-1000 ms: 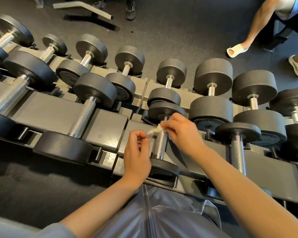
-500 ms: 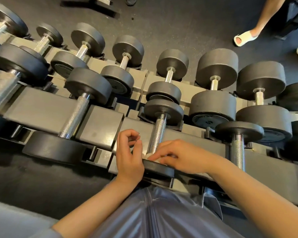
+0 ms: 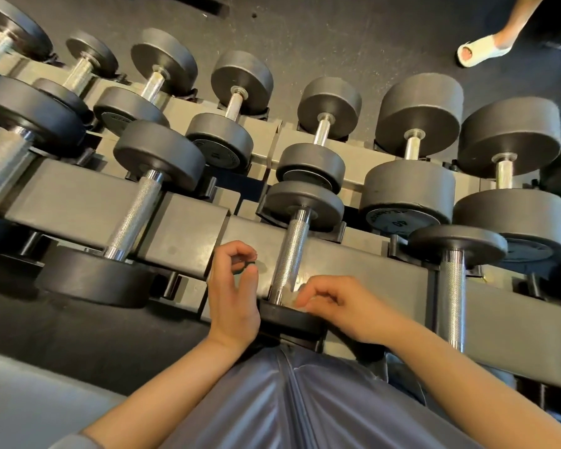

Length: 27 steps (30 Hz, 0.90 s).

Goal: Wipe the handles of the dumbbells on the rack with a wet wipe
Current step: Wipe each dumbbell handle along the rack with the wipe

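Note:
A small dumbbell with a knurled chrome handle [image 3: 291,251] lies in the near row of the grey rack [image 3: 188,228], straight in front of me. My right hand [image 3: 334,303] pinches a crumpled white wet wipe [image 3: 292,299] against the near end of that handle, just above the near weight head [image 3: 289,319]. Most of the wipe is hidden by the fingers. My left hand [image 3: 234,293] hovers just left of the handle with loosely curled fingers, holding nothing.
Several more black dumbbells fill both rows, among them one to the left [image 3: 133,215] and one to the right [image 3: 454,280]. Another person's foot in a white sandal [image 3: 480,51] stands on the dark floor at the far right.
My right hand has slid the wipe down the handle from its far end to its near end. My left hand has stayed beside the handle.

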Tool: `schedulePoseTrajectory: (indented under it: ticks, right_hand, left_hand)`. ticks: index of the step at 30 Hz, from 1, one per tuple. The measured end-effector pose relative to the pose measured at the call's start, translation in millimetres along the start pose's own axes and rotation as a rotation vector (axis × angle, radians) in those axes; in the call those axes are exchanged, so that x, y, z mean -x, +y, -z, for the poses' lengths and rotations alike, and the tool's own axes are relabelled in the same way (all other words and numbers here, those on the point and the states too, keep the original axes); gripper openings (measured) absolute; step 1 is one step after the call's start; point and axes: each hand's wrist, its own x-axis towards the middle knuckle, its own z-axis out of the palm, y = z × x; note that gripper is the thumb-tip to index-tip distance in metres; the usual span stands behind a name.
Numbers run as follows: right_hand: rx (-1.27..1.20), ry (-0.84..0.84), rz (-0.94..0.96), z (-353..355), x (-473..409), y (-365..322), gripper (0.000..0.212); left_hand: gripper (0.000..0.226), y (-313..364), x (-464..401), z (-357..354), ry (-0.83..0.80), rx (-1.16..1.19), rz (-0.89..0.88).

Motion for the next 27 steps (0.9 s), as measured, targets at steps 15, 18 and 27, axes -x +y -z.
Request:
schedulePoseTrajectory:
  ticks: [15, 18, 27]
  right_hand:
    - [0.531, -0.071, 0.260, 1, -22, -46, 0.023]
    - [0.872, -0.105, 0.320, -5, -32, -59, 0.024]
    - [1.232, 0.237, 0.369, 34, -65, -52, 0.020]
  left_hand:
    - [0.023, 2, 2, -6, 0.108, 0.069, 0.017]
    - [0.028, 2, 3, -6, 0.136, 0.085, -0.017]
    - [0.029, 0, 4, -2, 0.107, 0.049, -0.057]
